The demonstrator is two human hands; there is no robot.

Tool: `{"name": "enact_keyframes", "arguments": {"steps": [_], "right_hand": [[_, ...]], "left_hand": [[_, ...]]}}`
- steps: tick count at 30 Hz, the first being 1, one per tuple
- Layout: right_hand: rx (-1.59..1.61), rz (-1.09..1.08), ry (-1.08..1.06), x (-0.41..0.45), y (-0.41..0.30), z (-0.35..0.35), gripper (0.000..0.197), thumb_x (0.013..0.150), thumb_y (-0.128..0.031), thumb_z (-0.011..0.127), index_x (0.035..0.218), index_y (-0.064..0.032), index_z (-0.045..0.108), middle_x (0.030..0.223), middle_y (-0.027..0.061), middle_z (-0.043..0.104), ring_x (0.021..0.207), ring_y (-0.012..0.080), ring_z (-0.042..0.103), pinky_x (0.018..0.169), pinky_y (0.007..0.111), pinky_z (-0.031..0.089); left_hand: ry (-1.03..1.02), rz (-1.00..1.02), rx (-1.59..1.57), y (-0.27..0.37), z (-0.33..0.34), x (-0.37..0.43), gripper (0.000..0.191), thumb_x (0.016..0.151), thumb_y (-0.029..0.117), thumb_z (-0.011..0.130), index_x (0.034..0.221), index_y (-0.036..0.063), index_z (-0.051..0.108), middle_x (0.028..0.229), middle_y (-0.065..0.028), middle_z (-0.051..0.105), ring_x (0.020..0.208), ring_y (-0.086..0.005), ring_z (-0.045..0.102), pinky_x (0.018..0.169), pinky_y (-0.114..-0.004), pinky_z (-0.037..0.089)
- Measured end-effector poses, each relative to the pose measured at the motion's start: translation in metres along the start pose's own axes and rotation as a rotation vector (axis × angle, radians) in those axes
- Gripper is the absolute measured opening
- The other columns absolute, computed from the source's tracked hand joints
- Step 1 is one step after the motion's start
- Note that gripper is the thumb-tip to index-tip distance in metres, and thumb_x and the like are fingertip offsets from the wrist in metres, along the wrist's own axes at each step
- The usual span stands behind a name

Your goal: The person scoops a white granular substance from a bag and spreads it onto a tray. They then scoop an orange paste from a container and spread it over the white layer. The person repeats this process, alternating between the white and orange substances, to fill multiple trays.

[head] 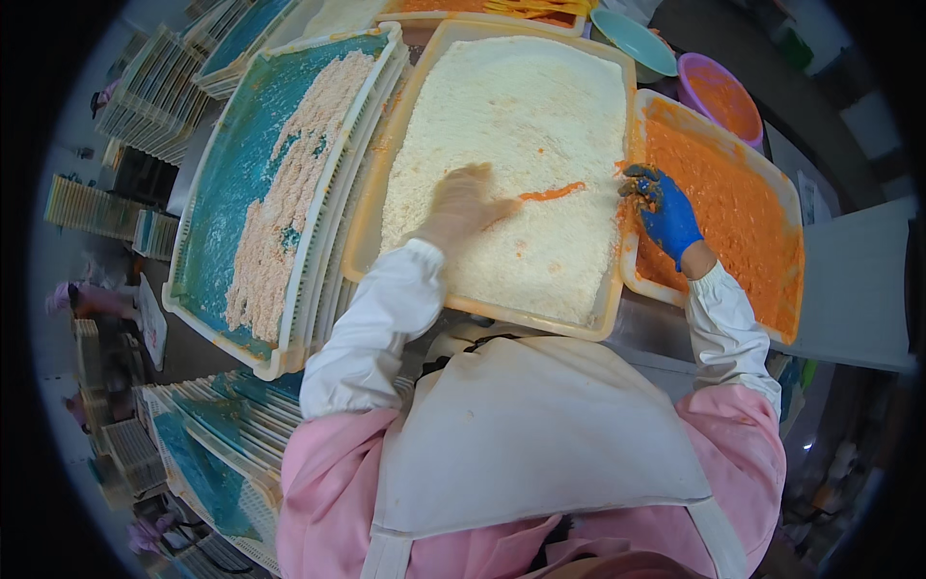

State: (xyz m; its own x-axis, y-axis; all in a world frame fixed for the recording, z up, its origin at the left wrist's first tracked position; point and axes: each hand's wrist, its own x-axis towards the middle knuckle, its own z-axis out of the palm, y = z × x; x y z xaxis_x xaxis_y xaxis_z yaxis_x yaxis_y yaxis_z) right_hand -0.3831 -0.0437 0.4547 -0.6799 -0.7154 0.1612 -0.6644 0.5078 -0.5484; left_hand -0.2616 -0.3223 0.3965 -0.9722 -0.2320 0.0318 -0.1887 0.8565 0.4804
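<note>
A shallow tray (pixel 615 304) of pale breading crumbs lies in front of me. My left hand (pixel 466 206), blurred and in a thin light glove, is spread over the crumbs beside a strip of orange-coated food (pixel 552 193); a grip on the strip does not show. My right hand (pixel 655 206), in a blue glove smeared with orange, has curled fingers at the seam between the crumb tray and a tray (pixel 794 217) of orange batter with pieces in it; whether it holds anything is unclear. Crumbed strips (pixel 311 181) lie in the blue-lined tray (pixel 177 289) at left.
The blue-lined tray tops a stack. More stacked trays (pixel 217 405) stand at lower left and upper left. A purple basin (pixel 756 130) with orange batter and a pale green bowl (pixel 629 40) are at upper right. Other people (pixel 94 297) are at the far left.
</note>
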Motion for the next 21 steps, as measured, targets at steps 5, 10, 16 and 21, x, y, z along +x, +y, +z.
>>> {"name": "enact_keyframes", "arguments": {"steps": [5, 10, 16, 21], "right_hand": [[0.044, 0.143, 0.019, -0.043, 0.020, -0.016, 0.037, 0.073, 0.004, 0.050, 0.109, -0.0061, 0.054, 0.111, 0.0096, 0.053, 0.101, 0.0239, 0.053, 0.084, 0.031, 0.043], [0.036, 0.423, 0.179, -0.143, 0.120, -0.087, 0.038, 0.073, 0.008, 0.047, 0.108, -0.0036, 0.054, 0.114, 0.0103, 0.052, 0.103, 0.0221, 0.052, 0.085, 0.029, 0.043], [-0.048, 0.257, 0.125, -0.089, 0.070, -0.047, 0.029, 0.076, -0.001, 0.051, 0.104, -0.0072, 0.058, 0.116, 0.0081, 0.052, 0.108, 0.0244, 0.050, 0.089, 0.032, 0.040], [-0.204, 0.372, 0.079, -0.122, 0.107, -0.057, 0.029, 0.076, -0.008, 0.056, 0.104, -0.0109, 0.059, 0.113, 0.0112, 0.054, 0.106, 0.0270, 0.050, 0.089, 0.031, 0.040]], "left_hand": [[-0.659, 0.000, 0.074, 0.010, 0.021, 0.009, 0.052, 0.079, 0.032, 0.053, 0.120, 0.0022, 0.045, 0.117, -0.0185, 0.050, 0.111, -0.0282, 0.045, 0.094, -0.035, 0.034], [-0.461, -0.395, -0.283, -0.053, -0.038, -0.020, 0.049, 0.079, 0.026, 0.054, 0.121, 0.0020, 0.045, 0.118, -0.0150, 0.050, 0.106, -0.0235, 0.049, 0.089, -0.033, 0.038], [-0.076, 0.307, 0.558, 0.041, 0.063, -0.002, 0.036, 0.085, 0.018, 0.045, 0.119, 0.0049, 0.047, 0.126, -0.0169, 0.043, 0.113, -0.0242, 0.045, 0.092, -0.033, 0.039], [-0.314, 0.020, 0.287, -0.008, 0.045, -0.026, 0.059, 0.087, 0.035, 0.040, 0.135, 0.0064, 0.021, 0.140, -0.0130, 0.023, 0.127, -0.0313, 0.026, 0.104, -0.039, 0.020]]}}
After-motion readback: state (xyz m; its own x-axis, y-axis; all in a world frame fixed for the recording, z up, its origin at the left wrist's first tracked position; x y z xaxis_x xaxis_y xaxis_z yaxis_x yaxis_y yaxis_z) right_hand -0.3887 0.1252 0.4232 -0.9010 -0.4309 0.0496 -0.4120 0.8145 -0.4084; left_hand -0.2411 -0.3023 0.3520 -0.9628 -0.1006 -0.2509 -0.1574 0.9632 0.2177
